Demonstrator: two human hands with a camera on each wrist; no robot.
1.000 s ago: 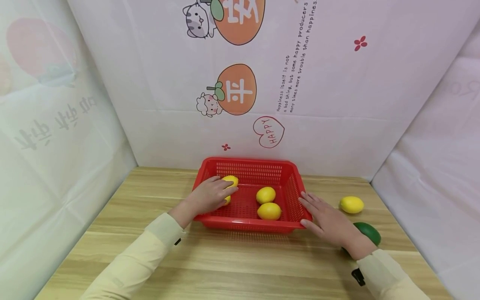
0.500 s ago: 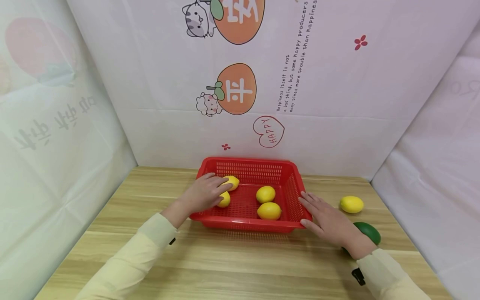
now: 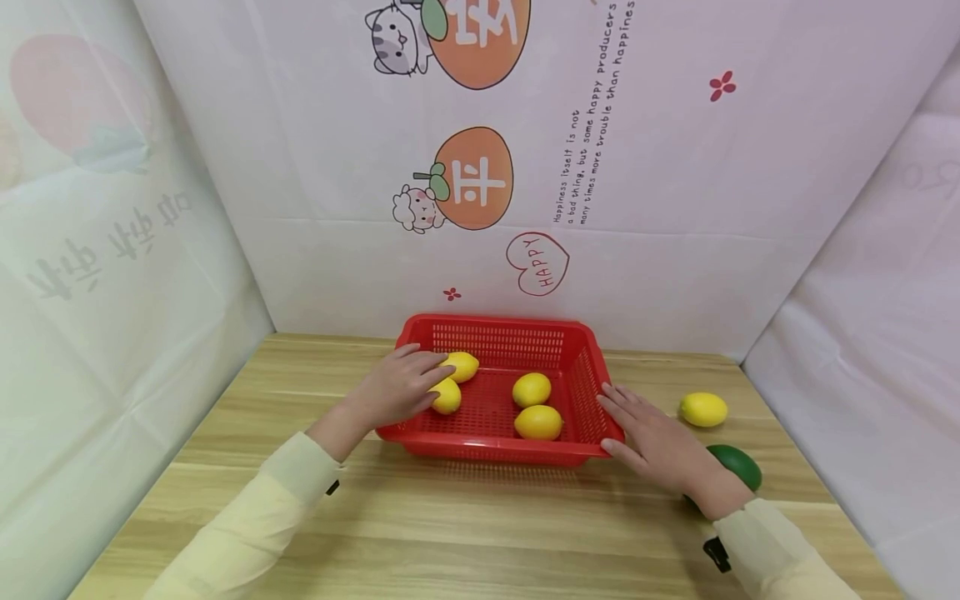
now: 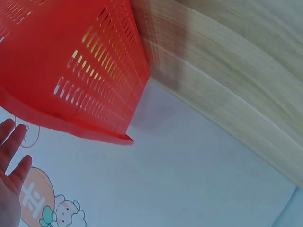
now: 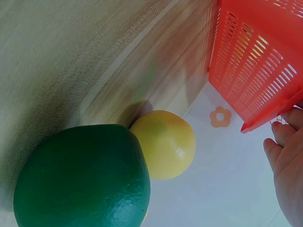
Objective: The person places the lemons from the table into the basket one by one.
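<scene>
Fingers of my left hand (image 3: 396, 387) lie straight and a little apart over the left rim of the red basket (image 3: 501, 330), their tips resting on two lemons at the basket's left side — nothing is gripped. Fingers of my right hand (image 3: 654, 442) are straight and spread too, laid flat against the basket's right wall near its front corner.

Going by size: the wooden bench (image 3: 480, 533) carries everything, and the basket stands at its far middle, close to the printed backdrop. To the right of my right wrist sits a dark green fruit (image 3: 738, 463), partly hidden by the wrist; in the right wrist view it overlaps a loose lemon (image 3: 703, 409) that lies on the bench well apart from the basket. Inside the basket are four lemons — the far-left lemon (image 3: 461, 365) and the near-left lemon (image 3: 447, 395) under my fingertips, and a middle pair (image 3: 535, 407) close together.
</scene>
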